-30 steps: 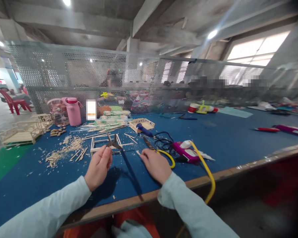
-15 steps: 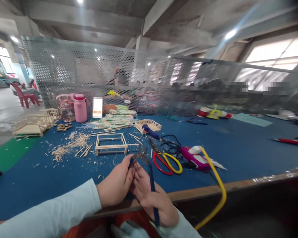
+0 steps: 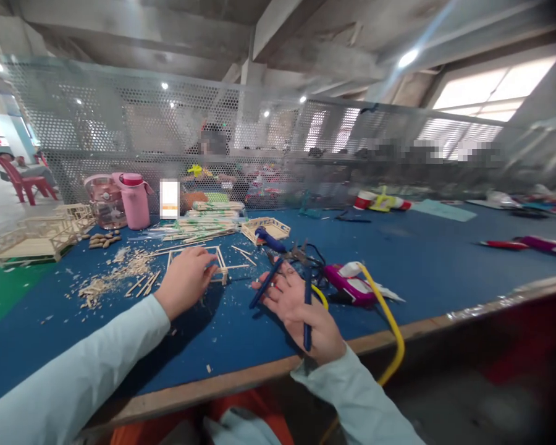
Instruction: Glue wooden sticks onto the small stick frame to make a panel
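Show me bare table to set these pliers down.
Widest: blue table between glue gun and red pen. Also the strip between left hand and right hand with pliers, near the edge. Crowded around frame, chips and cords.

The pliers [image 3: 266, 283] have dark blue handles splayed wide apart and a metal head pointing away from me, and my right grip [image 3: 301, 303] holds them. The stick frame [image 3: 221, 266], a small open box of pale wooden sticks, sits on the blue surface [image 3: 421, 259] under my left grip [image 3: 185, 281].
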The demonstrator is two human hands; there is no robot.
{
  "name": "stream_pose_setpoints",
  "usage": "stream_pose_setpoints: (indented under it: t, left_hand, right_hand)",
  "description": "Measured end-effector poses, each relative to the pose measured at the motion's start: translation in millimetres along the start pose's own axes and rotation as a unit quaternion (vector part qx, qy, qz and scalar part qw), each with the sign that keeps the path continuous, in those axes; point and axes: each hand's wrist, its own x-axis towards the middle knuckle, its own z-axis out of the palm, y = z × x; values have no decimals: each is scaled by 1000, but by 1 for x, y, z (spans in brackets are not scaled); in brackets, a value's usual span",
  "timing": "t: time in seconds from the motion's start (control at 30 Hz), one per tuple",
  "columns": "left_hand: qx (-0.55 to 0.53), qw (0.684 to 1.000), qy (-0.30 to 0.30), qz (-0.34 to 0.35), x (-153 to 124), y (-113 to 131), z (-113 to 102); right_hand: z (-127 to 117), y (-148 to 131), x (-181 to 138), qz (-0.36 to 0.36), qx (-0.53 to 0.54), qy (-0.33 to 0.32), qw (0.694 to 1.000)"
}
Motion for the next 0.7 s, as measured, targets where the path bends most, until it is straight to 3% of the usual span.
stream_pose_setpoints:
  t: [0.2, 0.4, 0.57, 0.7]
  left_hand:
    - [35, 995, -91, -16, 24, -8, 5]
    - [32, 986, -156, -57, 29, -8, 4]
    - [11, 981, -177, -72, 32, -11, 5]
    - [-14, 987, -142, -71, 31, -9, 5]
  right_hand:
    - [2, 2, 1, 92, -46, -27, 994]
    - [8, -21, 1, 256, -95, -63, 960]
    - [15, -34, -1, 263, -121, -74, 954]
    - [16, -33, -2, 267, -138, -63, 952]
